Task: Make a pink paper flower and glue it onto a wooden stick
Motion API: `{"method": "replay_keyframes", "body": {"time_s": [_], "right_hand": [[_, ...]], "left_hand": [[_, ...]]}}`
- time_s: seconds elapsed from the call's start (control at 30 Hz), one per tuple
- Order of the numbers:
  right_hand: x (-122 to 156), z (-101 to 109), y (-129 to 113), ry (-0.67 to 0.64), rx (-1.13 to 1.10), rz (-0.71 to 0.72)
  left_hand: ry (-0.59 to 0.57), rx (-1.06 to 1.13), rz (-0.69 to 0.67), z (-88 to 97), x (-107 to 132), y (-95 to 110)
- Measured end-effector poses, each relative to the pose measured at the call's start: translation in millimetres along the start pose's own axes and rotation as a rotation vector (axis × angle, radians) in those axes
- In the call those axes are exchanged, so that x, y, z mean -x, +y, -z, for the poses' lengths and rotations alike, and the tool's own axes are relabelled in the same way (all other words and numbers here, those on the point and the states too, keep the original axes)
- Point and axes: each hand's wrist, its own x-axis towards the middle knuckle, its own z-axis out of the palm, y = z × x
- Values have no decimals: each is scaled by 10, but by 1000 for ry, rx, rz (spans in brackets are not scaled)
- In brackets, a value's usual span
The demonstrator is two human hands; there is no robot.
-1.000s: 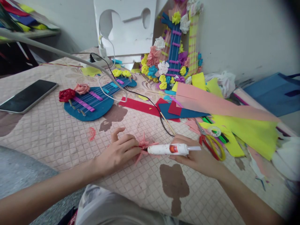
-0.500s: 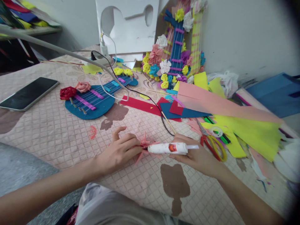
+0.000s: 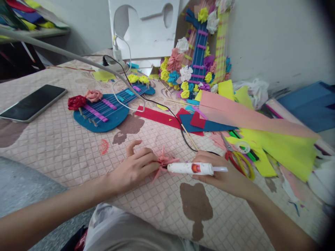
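My left hand (image 3: 136,167) pinches a small pink felt flower (image 3: 162,162) down on the quilted cloth, fingers closed around it. My right hand (image 3: 222,174) grips a white glue gun (image 3: 192,168) lying sideways, its nozzle touching the flower. The gun's black cord (image 3: 180,129) runs back across the cloth toward a power strip (image 3: 112,64).
A blue felt guitar (image 3: 104,111) with rosettes lies ahead on the left, a phone (image 3: 32,103) further left. Felt sheets in pink (image 3: 240,115), yellow (image 3: 285,146), red and blue spread at right, with scissors (image 3: 239,160) beside my right hand. A decorated guitar (image 3: 199,52) leans against the wall.
The glue gun and my right hand have shifted slightly to the right and down; my left hand keeps its pinch on the flower.
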Motion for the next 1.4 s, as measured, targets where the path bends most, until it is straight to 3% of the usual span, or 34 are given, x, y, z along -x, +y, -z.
{"method": "replay_keyframes", "body": {"time_s": [0.27, 0.67, 0.97, 1.07, 1.2, 1.4], "right_hand": [[-11, 53, 41, -37, -37, 68], [26, 81, 195, -5, -128, 21], [17, 116, 218, -27, -123, 102], [48, 156, 325, 51, -135, -26], [-38, 267, 517, 259, -163, -182], [-702, 449, 597, 562, -124, -143]], "left_hand": [[15, 11, 36, -26, -8, -11], [-22, 116, 135, 0, -56, -31], [-12, 222, 200, -20, -86, -65], [-17, 249, 218, -34, -83, -71], [-7, 268, 222, -47, -83, -74], [15, 285, 241, -58, -112, -67]]}}
